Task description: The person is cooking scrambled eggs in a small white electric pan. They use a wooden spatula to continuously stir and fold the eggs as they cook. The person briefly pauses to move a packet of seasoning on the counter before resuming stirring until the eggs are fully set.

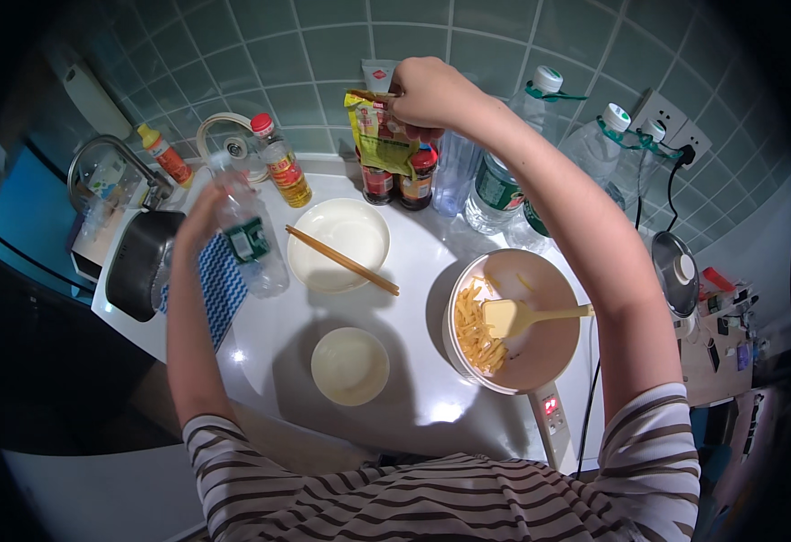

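Note:
My right hand [429,95] grips the top of a yellow seasoning packet [383,135] in front of the tiled wall, above dark jars with red lids [424,162]. At the left, my left hand [207,203] is around the upper part of a clear plastic bottle [251,237] with a green label; both are blurred. Wooden chopsticks [341,259] rest across a white plate [361,223]. A small cream bowl [350,366] sits nearer to me. In the electric pot [551,284], yellow strips of food [476,332] lie beside a cream spatula [510,318].
An oil bottle [287,169] with a red cap stands behind the plate. Large water bottles [493,196] line the back right, partly behind my right forearm. A sink [139,271] and blue patterned cloth [222,284] are at the left. A black cable [588,406] runs beside the pot.

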A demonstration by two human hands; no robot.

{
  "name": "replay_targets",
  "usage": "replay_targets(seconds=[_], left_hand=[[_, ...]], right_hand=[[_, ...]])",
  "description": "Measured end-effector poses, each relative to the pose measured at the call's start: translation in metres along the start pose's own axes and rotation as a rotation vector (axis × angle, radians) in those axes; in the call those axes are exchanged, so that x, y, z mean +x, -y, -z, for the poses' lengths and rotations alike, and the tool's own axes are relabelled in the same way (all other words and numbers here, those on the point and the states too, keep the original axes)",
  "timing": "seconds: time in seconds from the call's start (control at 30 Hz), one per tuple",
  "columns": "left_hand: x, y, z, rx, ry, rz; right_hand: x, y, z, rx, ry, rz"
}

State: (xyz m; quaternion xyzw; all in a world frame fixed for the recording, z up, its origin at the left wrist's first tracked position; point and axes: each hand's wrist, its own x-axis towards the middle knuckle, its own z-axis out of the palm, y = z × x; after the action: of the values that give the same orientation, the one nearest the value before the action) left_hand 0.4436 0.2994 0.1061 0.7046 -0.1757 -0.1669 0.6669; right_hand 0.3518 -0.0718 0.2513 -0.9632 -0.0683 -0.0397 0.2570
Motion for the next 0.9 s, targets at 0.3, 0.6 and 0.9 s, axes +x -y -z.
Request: replay_targets(seconds=[0.3,0.6,0.9], left_hand=[[0.049,0.035,-0.031,-0.235,0.036,0.191],[0.087,0.033,-0.055,-0.303,0.249,0.198],[0.088,0.037,-0.070,-0.348,0.267,0.221]], right_hand=[[-0.002,0.004,0.014,-0.160,0.270,-0.154],[-0.016,-0.002,0.017,-0.163,0.320,-0.189],[-0.020,-0.027,-0.028,-0.144,0.456,-0.231]])
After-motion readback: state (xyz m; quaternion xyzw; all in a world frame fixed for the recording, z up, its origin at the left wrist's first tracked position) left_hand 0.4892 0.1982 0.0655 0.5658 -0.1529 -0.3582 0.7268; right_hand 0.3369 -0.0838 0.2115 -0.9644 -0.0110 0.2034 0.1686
